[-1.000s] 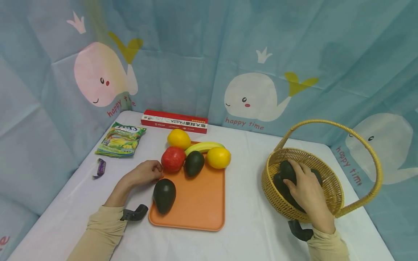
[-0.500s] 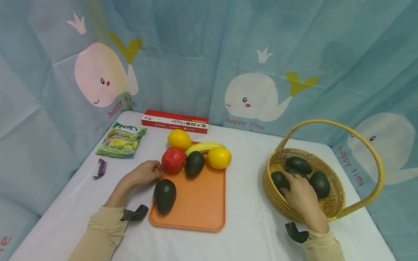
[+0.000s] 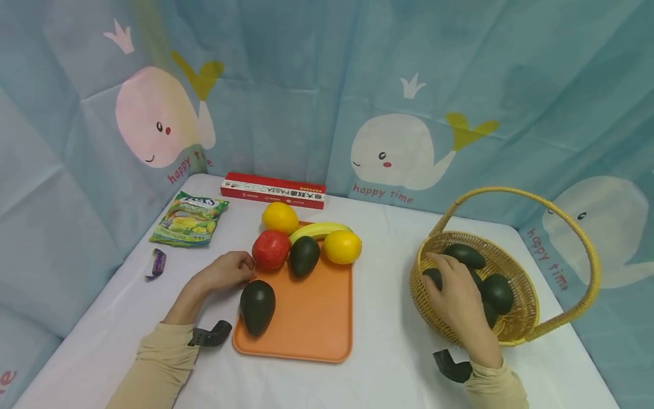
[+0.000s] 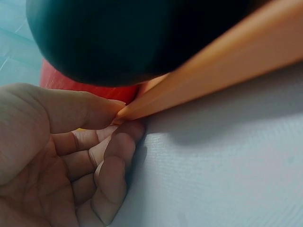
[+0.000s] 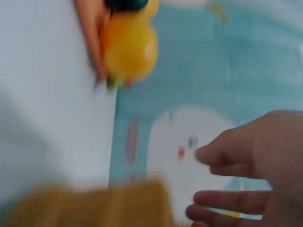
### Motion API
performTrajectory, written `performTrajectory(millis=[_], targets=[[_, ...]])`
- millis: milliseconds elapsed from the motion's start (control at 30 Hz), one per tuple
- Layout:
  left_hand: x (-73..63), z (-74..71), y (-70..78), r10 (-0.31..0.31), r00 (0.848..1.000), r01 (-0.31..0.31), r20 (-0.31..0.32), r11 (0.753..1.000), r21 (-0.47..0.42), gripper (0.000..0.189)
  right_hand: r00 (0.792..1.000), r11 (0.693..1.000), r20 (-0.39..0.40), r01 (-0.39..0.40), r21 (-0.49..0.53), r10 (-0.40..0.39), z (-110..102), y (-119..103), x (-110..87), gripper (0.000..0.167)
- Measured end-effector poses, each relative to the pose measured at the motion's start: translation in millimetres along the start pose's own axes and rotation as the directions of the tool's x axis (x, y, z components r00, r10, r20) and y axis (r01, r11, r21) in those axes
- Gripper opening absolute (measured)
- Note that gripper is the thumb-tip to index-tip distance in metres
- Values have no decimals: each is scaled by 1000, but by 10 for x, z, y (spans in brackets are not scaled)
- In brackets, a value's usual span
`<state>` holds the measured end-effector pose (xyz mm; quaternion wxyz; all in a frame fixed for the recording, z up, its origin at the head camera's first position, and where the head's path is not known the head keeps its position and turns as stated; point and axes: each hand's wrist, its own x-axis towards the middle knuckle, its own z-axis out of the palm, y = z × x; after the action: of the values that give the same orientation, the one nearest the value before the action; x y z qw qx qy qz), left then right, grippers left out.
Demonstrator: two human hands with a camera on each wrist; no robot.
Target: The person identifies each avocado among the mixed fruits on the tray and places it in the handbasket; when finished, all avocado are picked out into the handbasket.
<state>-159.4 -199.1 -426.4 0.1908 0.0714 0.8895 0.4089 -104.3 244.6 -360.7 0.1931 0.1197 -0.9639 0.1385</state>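
White table; left grip pinching tray, long axis front-to-back; right grip apart, over basket of avocados.

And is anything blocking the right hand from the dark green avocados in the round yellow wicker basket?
Nothing visible is. The right hand is over the near side of the basket, partly hiding the avocados in the head view; the yellow arched handle curves off to the right.
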Motion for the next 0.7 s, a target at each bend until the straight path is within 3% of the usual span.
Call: performTrajectory(millis=[67, 133, 300, 400, 533, 633, 700], targets=[[-9, -12, 3, 2, 1000, -2, -3, 1000, 4, 17, 995, 996, -67, 82, 30, -80, 69, -187, 57, 42], [-8, -14, 1, 0, 1000, 0, -2, 1000, 1, 16, 984, 986, -85, 158, 44, -154, 140, -380, 117, 41], [16, 8, 2, 15, 1000, -15, 2, 1000, -5, 15, 956, 952, -18, 295, 81, -294, 307, -808, 287, 44], [28, 12, 4, 15, 1000, -15, -6, 1000, 5, 15, 921, 917, 19, 385, 104, -389, 452, -1009, 419, 48], [27, 9, -6, 2, 1000, -2, -5, 1000, 12, 15, 858, 861, 73, 503, 74, -508, 675, -1246, 574, 55], [26, 8, -19, 0, 1000, 0, -1, 1000, 11, 14, 822, 832, 145, 554, 24, -551, 809, -1414, 669, 57], [28, 9, -20, 3, 1000, -3, 0, 1000, 5, 14, 810, 826, 203, 564, -15, -550, 877, -1504, 725, 58]])
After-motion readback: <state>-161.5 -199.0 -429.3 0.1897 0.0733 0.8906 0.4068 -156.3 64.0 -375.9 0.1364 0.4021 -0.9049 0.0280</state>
